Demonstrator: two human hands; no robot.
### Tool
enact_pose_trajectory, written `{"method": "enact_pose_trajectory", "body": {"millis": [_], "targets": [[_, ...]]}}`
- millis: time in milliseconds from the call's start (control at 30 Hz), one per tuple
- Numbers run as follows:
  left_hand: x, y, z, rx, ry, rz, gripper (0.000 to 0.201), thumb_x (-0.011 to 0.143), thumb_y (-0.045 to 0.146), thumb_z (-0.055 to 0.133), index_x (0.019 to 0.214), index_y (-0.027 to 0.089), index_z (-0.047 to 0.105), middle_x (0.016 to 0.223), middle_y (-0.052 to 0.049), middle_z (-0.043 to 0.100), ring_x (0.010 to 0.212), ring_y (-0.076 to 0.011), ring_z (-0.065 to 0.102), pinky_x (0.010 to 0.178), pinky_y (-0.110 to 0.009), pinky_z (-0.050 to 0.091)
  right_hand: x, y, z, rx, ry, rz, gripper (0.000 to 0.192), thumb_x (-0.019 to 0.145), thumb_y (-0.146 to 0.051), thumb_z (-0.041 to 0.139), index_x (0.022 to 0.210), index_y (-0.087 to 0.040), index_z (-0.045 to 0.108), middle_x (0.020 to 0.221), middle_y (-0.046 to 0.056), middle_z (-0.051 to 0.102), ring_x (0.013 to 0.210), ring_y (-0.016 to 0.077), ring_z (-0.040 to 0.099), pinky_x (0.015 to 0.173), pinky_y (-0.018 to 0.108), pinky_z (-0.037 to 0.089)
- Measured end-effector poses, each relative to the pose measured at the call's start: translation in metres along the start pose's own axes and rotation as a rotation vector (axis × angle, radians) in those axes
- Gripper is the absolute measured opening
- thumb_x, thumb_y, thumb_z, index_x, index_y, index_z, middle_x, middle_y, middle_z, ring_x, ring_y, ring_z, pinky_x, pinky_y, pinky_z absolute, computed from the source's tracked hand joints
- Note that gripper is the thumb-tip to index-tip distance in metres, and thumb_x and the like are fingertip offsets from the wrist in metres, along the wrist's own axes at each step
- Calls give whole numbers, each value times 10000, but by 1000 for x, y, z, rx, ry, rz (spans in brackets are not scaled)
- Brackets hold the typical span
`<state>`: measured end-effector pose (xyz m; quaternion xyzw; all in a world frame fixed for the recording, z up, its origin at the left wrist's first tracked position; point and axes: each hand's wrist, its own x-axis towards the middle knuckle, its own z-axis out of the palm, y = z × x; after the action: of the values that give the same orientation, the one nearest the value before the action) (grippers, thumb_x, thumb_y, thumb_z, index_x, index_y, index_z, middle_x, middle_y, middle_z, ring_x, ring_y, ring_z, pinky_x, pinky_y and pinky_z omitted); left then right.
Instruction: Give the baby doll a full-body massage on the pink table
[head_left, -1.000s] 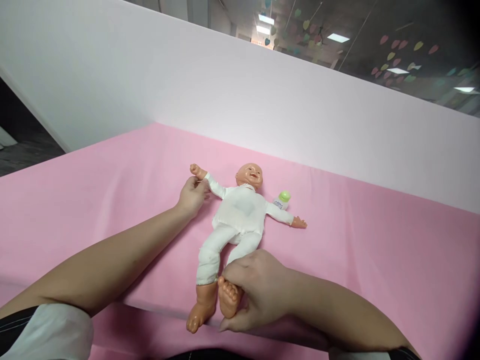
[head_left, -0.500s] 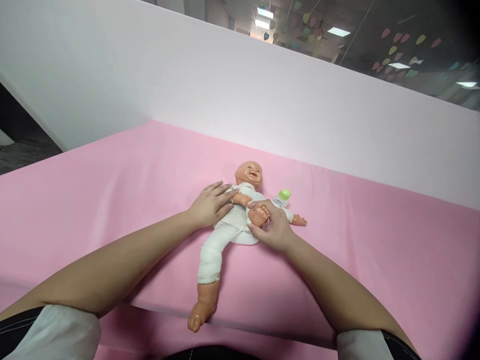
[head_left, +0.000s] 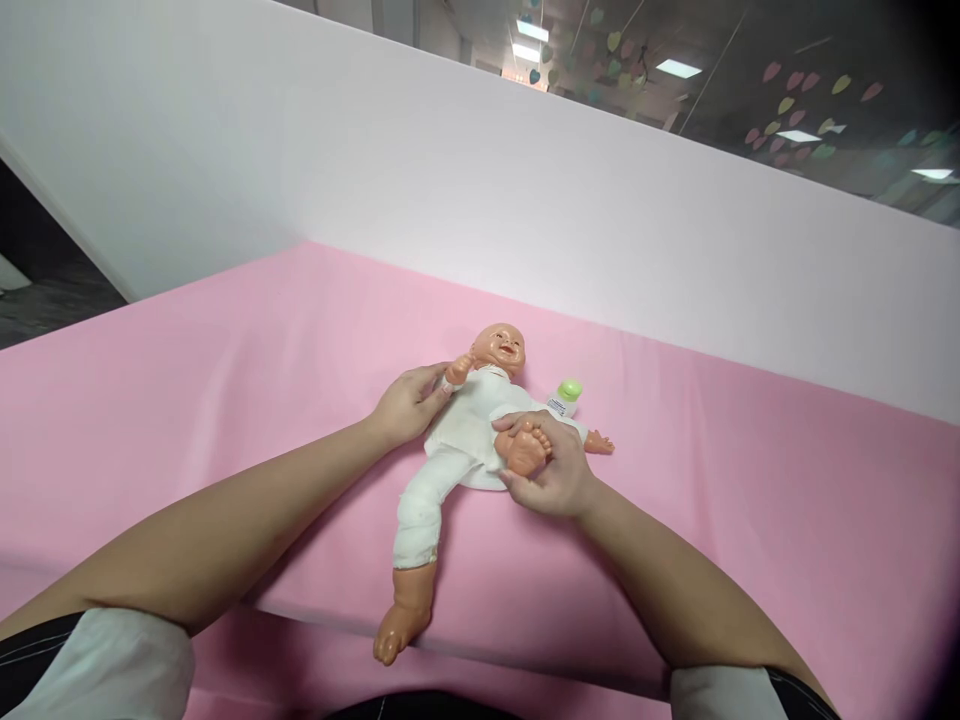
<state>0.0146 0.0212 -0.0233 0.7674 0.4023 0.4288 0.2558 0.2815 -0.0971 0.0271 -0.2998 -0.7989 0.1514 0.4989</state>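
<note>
Doll (head_left: 469,440) lay face-up on pink sheet (head_left: 225,380). Left hand (head_left: 405,405) gripped doll's raised arm; right hand (head_left: 551,475) held its foot folded onto belly. Bottle (head_left: 564,397) just beside doll's shoulder.

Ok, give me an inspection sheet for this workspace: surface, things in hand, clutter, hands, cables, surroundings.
Surface: pink sheet, smooth, over a raised pad.
Things in hand: doll in white cloth suit, on its back; one leg folded up over its belly, the other straight, foot past the pad's edge.
Clutter: small bottle with green cap, beside the doll's shoulder.
Hands: left hand holds the doll's arm; right hand grips the raised foot.
Cables: nothing seen.
Surroundings: pale partition wall; ceiling lights and coloured paper shapes beyond.
</note>
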Motion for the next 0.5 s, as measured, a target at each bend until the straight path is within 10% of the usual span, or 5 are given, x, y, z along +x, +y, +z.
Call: {"method": "enact_pose_trajectory", "body": {"millis": [300, 500], "targets": [[18, -21, -8, -526, 295, -481, 384, 871, 575, 757, 910, 203, 669, 883, -52, 714, 847, -219, 676, 847, -367, 563, -7, -63, 14, -5, -554, 14, 466, 750, -583, 888, 973, -265, 630, 916, 12, 780, 778, 200, 738, 713, 319, 589], [21, -26, -9, -562, 370, -517, 295, 878, 450, 763, 972, 215, 611, 892, -36, 694, 809, -200, 685, 808, -363, 580, -16, -67, 32, -39, -876, 65, 490, 722, -562, 902, 821, -251, 536, 752, -59, 634, 639, 138, 560, 588, 286, 414]]}}
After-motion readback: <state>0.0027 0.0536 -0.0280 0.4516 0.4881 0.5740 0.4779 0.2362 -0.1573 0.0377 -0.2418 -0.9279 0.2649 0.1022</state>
